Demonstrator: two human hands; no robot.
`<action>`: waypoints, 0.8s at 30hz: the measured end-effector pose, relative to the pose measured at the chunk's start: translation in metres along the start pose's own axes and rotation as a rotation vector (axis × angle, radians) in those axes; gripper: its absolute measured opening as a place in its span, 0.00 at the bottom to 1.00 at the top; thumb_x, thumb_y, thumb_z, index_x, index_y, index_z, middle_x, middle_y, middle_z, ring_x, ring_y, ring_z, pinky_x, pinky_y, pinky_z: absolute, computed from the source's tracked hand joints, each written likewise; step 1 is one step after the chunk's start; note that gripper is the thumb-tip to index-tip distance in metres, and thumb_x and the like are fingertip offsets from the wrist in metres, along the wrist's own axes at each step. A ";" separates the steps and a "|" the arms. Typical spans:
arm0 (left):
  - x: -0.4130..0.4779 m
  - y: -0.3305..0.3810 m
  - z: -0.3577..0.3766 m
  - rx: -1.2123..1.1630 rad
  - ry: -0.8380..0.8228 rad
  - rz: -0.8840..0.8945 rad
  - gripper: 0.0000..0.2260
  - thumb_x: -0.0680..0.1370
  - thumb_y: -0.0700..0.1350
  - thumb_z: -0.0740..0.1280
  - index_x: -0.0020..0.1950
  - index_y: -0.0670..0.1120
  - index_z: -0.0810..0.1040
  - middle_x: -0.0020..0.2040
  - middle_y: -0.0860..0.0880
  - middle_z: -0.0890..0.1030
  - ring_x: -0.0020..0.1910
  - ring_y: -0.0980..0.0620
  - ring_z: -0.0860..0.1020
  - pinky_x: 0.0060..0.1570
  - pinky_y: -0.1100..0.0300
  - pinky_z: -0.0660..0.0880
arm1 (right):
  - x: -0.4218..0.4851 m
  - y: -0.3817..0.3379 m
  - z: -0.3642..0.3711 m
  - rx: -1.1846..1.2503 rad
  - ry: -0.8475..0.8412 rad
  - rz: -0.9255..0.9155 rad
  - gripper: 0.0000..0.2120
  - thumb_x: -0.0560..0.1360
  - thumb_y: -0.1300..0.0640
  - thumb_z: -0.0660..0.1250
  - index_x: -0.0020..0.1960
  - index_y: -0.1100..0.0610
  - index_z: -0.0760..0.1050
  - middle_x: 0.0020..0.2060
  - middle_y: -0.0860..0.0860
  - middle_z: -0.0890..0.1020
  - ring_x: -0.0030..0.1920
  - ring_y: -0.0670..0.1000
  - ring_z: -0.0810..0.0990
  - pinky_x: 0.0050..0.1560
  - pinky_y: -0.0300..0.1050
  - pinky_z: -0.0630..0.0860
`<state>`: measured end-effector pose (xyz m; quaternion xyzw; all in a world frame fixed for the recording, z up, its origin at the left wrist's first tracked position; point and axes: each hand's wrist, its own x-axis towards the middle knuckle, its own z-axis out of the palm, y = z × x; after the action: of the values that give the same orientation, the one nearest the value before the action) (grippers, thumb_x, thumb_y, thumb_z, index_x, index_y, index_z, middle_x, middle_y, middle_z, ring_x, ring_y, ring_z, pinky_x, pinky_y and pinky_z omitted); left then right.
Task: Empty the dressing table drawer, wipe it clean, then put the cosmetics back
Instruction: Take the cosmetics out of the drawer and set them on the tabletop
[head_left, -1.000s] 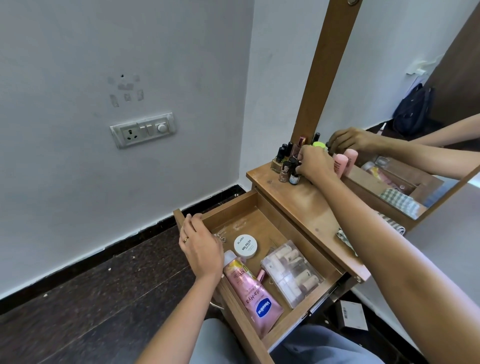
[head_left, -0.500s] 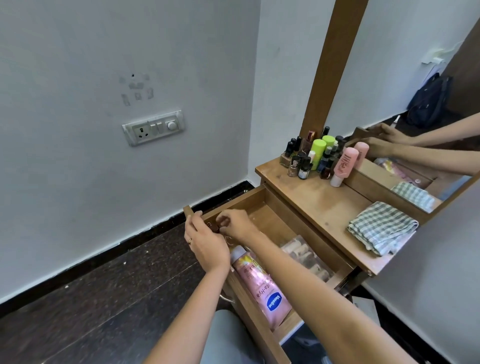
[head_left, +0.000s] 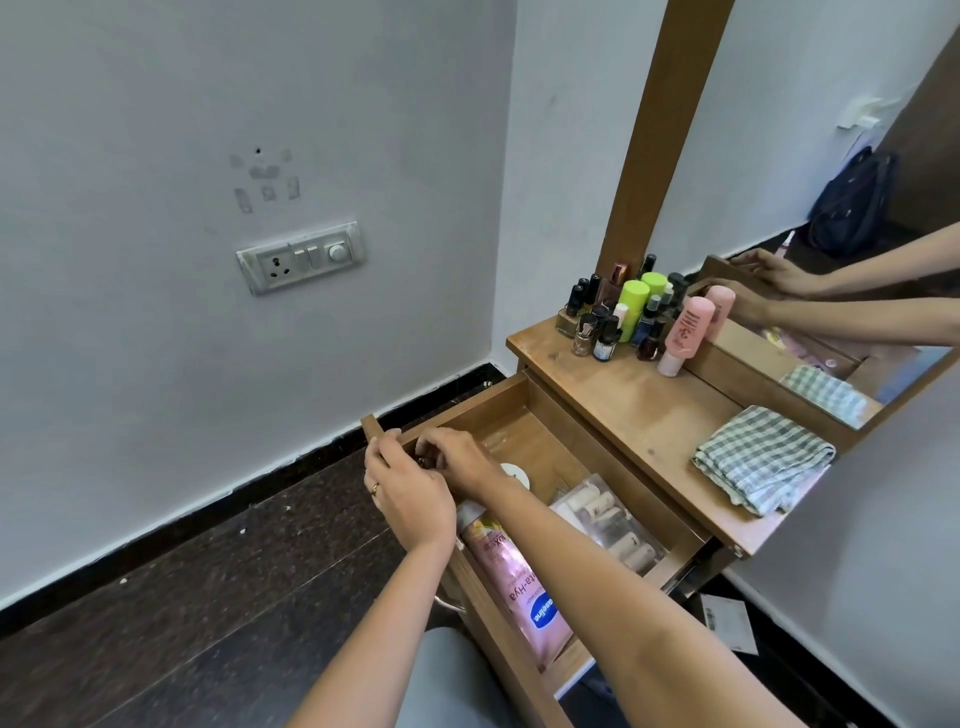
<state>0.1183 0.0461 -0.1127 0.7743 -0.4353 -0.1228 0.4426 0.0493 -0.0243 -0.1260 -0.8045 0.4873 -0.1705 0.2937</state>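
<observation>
Hands (head_left: 415, 493) seemingly tight at drawer (head_left: 467, 408) corner

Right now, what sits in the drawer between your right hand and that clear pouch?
A small white round jar, half hidden under the wrist, lies between the right hand, pinching a small dark thing, and the clear pouch, in the head view.

The open drawer (head_left: 462, 408) is gripped at its front corner by the left hand (head_left: 410, 499). A small dark item (head_left: 423, 461) is pinched there by the right hand (head_left: 460, 460). A pink tube (head_left: 514, 582) and clear pouch (head_left: 608, 519) are seen inside.
</observation>
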 end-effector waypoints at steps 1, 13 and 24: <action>0.000 0.000 0.000 0.001 -0.001 0.002 0.21 0.73 0.30 0.62 0.65 0.42 0.69 0.67 0.39 0.68 0.65 0.35 0.69 0.53 0.38 0.74 | 0.001 0.000 0.001 -0.026 -0.006 -0.011 0.09 0.73 0.61 0.68 0.53 0.54 0.76 0.48 0.53 0.78 0.42 0.51 0.76 0.46 0.53 0.78; 0.001 0.001 0.000 -0.020 -0.003 0.010 0.21 0.72 0.29 0.63 0.64 0.42 0.71 0.66 0.39 0.68 0.63 0.34 0.69 0.55 0.37 0.73 | -0.033 -0.012 -0.115 -0.080 0.388 0.082 0.06 0.72 0.53 0.68 0.48 0.52 0.75 0.38 0.46 0.81 0.38 0.48 0.78 0.36 0.41 0.75; -0.001 0.006 -0.004 -0.034 -0.010 -0.005 0.20 0.73 0.29 0.65 0.63 0.42 0.72 0.67 0.39 0.68 0.65 0.36 0.68 0.57 0.41 0.73 | -0.035 0.037 -0.246 -0.530 0.409 0.483 0.07 0.70 0.63 0.72 0.47 0.56 0.81 0.45 0.55 0.81 0.49 0.55 0.78 0.42 0.43 0.72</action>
<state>0.1171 0.0475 -0.1061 0.7673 -0.4333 -0.1349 0.4532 -0.1307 -0.0816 0.0400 -0.6643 0.7374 -0.1219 0.0051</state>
